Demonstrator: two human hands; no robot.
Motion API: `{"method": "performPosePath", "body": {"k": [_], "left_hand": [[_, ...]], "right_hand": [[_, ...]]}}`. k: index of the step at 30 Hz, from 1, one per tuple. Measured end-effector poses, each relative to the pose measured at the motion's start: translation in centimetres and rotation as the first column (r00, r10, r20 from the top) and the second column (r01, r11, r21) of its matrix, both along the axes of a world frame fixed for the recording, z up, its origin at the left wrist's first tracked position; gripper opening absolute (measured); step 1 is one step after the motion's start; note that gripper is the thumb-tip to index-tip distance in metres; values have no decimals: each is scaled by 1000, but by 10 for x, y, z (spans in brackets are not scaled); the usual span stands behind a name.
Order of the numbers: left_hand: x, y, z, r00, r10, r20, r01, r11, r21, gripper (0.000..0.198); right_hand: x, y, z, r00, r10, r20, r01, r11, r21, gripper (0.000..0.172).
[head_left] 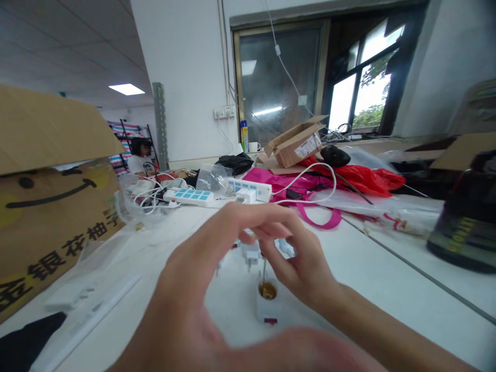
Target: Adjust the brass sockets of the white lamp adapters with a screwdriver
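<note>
My left hand (186, 279) is large and near the camera, its fingers arched forward and its thumb spread well apart, with nothing visible between them. Behind those fingers, my right hand (306, 258) has its fingers pinched at the top of a thin metal rod (264, 271). The rod points down to a round, brass-coloured opening (268, 291) in a small white block (267, 310) with a dark red part on its front. The rod's upper end is hidden by fingers. Small white plug-like pieces (251, 257) lie just beyond the block.
A printed cardboard box (58, 227) stands at the left. Power strips (188, 196), cables and clear plastic lie farther back, beside a pink bag (282, 181) and red plastic (360, 178). A dark bottle (465, 222) stands at the right. A person (138, 157) is in the background.
</note>
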State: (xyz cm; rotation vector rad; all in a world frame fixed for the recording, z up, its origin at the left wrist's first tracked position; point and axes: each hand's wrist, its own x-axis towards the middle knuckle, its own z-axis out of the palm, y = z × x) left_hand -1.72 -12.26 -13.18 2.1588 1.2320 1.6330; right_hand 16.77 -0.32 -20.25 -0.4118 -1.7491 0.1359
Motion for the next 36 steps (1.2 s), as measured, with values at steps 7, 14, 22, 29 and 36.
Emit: {"method": "performPosePath", "body": {"k": [7,14,22,29,36], "left_hand": [[-13,45,-48,963,-186,-193,115,936,-332,72],[1,60,-57,929,-313,-196,215,891,-401,19],[9,70,-63,932,-361,-39,319,865,-387,11],[8,64,-72,951,-310,7,288,874,-391,10],[10,63,-78,952,-305,20,289,874,-390,12]], "right_hand": [[4,-7,7,998,-22,51,20,999,47,40],[8,-12,8,996,38,82,-42,998,57,44],[21,-6,10,996,65,59,-63,997,-37,44],[17,-9,10,951,304,-57,-309,928,-208,43],[14,-2,12,950,286,-124,-309,914,-263,41]]}}
